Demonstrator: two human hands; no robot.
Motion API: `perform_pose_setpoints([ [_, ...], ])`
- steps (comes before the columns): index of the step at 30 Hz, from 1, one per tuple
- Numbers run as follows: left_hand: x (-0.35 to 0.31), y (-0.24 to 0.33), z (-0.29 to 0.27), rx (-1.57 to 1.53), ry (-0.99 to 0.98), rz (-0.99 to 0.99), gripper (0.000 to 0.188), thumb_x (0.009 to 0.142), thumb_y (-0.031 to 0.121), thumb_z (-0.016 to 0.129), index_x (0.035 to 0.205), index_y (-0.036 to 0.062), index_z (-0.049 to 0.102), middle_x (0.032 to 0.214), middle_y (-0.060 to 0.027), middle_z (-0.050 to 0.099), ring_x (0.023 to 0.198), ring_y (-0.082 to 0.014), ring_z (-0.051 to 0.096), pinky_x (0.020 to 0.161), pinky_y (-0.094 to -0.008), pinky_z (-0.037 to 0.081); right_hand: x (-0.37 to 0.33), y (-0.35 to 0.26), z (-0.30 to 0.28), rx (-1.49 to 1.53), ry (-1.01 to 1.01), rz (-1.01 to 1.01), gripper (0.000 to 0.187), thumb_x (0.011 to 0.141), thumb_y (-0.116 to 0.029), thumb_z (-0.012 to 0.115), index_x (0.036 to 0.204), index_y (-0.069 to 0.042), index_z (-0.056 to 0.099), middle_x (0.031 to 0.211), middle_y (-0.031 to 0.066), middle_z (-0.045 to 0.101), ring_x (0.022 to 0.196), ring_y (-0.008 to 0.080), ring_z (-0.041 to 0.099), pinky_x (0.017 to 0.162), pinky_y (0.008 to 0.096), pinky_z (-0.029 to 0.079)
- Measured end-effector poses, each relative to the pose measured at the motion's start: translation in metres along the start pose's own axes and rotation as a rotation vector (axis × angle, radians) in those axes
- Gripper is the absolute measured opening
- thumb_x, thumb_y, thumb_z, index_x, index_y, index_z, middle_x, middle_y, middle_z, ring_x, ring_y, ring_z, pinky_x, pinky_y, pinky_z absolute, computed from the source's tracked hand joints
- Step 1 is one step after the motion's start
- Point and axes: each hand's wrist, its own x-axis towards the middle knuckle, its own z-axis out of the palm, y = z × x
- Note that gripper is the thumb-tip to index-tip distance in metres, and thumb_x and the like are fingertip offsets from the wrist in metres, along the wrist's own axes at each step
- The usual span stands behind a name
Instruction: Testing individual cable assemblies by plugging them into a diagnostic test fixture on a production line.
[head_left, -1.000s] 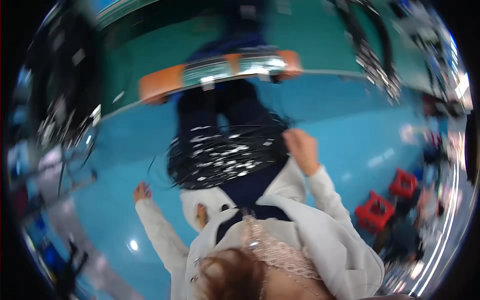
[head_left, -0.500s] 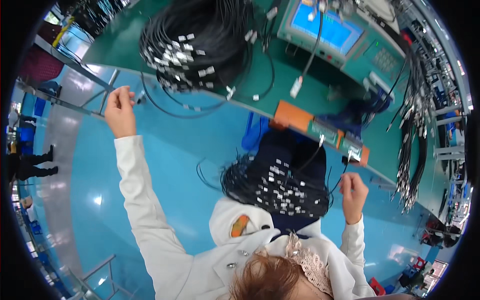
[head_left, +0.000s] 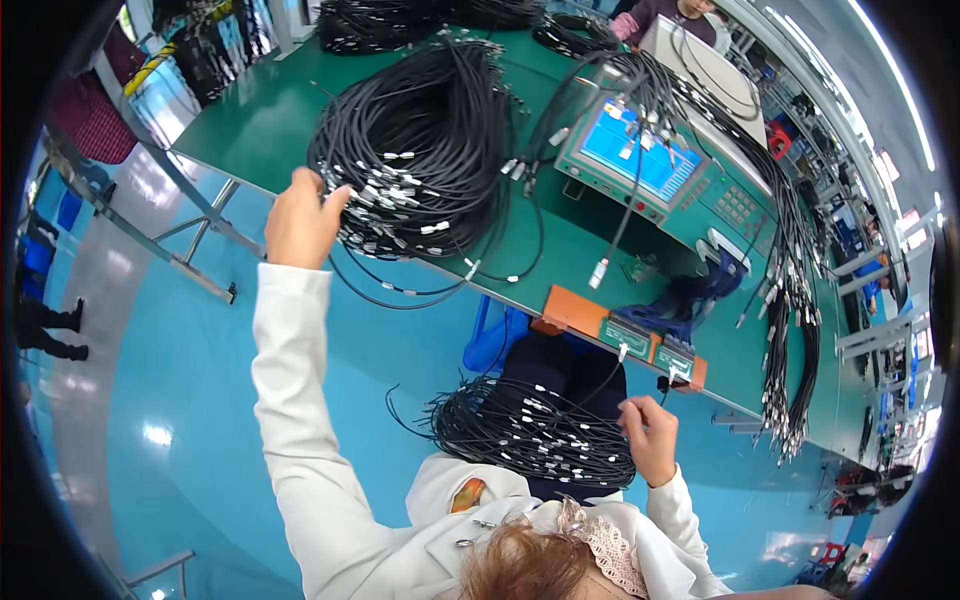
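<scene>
My left hand (head_left: 303, 222) is at the left edge of a large coil of black cables (head_left: 415, 120) with white connector ends, on the table. Its thumb stands apart from its curled fingers, and nothing shows between them. The right hand (head_left: 650, 438) is closed beside the lap, its fingers pinched on a thin black cable (head_left: 665, 396) below the orange test fixture (head_left: 580, 312). Another bundle of black cables (head_left: 520, 432) with white tips lies across my lap. White plugs sit at the fixture's green boards (head_left: 625, 335).
A test instrument (head_left: 640, 150) with a blue screen stands on the green table (head_left: 240, 130). A loose cable with a white plug (head_left: 598, 274) hangs before it. More cables (head_left: 790, 350) drape over the right side. Another person (head_left: 650, 15) sits beyond the instrument.
My left hand has moved right to the cable coil, and its thumb has spread from the fingers. The right hand has shifted left and down in the picture. The view has tilted toward the far table.
</scene>
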Motion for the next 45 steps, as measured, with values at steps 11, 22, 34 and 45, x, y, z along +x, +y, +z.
perform_pose_setpoints([
  [11,-0.207,0.107,-0.090,-2.122,-0.424,-0.667,0.016,0.100,0.022,0.036,0.095,0.0097,0.045,0.054,0.0049,0.025,0.047,-0.0068,0.023,0.048,-0.0243,0.024,0.108,-0.072,0.107,1.518,-0.682,0.505,0.047,0.098,-0.036,0.038,0.125,0.003,0.037,0.104,0.0164,0.058,0.094,0.0242,0.059,0.085,0.0357,0.049],
  [22,-0.210,-0.203,-0.109,-1.813,0.328,-1.160,0.016,0.098,0.009,0.034,0.102,-0.0011,0.045,0.062,-0.0013,0.027,0.050,-0.0113,0.021,0.045,-0.0271,0.020,-0.021,-0.028,0.019,1.310,-0.561,0.175,0.025,0.097,-0.023,0.043,0.098,0.001,0.050,0.062,0.0073,0.056,0.083,0.0268,0.064,0.092,0.0475,0.044],
  [34,-0.168,-0.125,-0.054,-1.359,-0.223,-1.037,0.028,0.095,0.012,0.046,0.121,0.0003,0.047,0.061,0.0056,0.025,0.049,-0.0039,0.023,0.040,-0.0183,0.019,-0.079,0.083,-0.131,1.010,0.628,0.328,0.029,0.100,-0.027,0.037,0.093,-0.004,0.054,0.056,-0.0052,0.033,0.044,0.0034,0.023,0.038,0.0193,0.018],
  [45,-0.289,0.253,0.113,-0.673,-0.677,0.063,0.022,0.095,0.017,0.042,0.090,0.0012,0.057,0.060,-0.0071,0.053,0.053,-0.0164,0.051,0.052,-0.0294,0.039,-0.010,0.099,-0.016,0.430,0.314,0.398,0.026,0.093,-0.018,0.046,0.079,0.001,0.058,0.053,0.0038,0.056,0.049,0.0088,0.050,0.048,0.0246,0.037],
])
